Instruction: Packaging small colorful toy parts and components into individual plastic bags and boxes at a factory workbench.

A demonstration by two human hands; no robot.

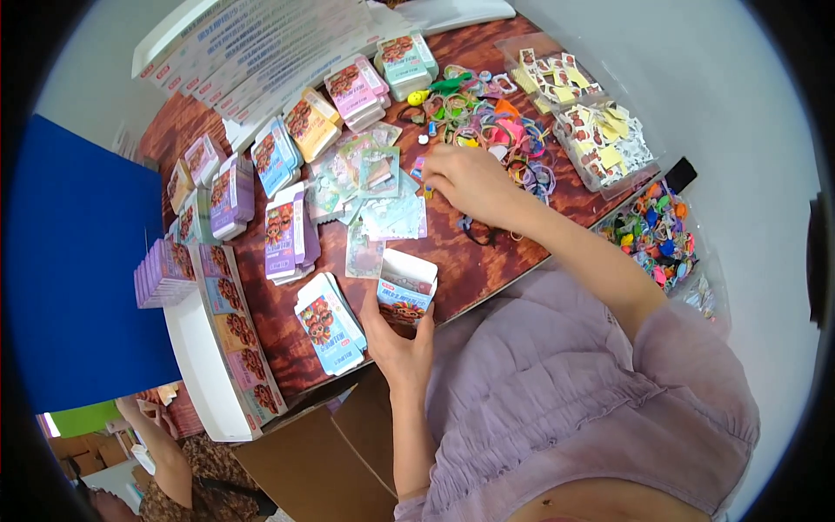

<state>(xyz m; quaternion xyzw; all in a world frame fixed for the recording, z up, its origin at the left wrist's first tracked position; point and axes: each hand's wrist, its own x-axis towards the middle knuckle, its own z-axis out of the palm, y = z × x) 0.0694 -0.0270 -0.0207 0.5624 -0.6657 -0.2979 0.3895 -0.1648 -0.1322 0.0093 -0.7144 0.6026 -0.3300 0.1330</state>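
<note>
My left hand (402, 352) is wrapped round a small blue printed cardboard box (405, 304), held upright with its top flaps spread apart near the table's front edge. Farther up the table, my right hand (474, 184) has its fingers pinched together beside some small coloured pieces (421, 165); what the fingertips hold, if anything, is too small to make out. A loose heap of pastel cards and clear sachets (361, 187) lies left of that hand. Just beyond it spreads a pile of colourful bands and trinkets (500, 122).
Flat box stacks stand along the left and back: blue (330, 326), purple (283, 230), orange (313, 124), pink (355, 87), green (406, 63). Trays at right hold yellow-and-white slips (609, 143); a clear bag holds small toys (652, 235). A white display carton (209, 365) edges the left. Another person (187, 470) works at lower left.
</note>
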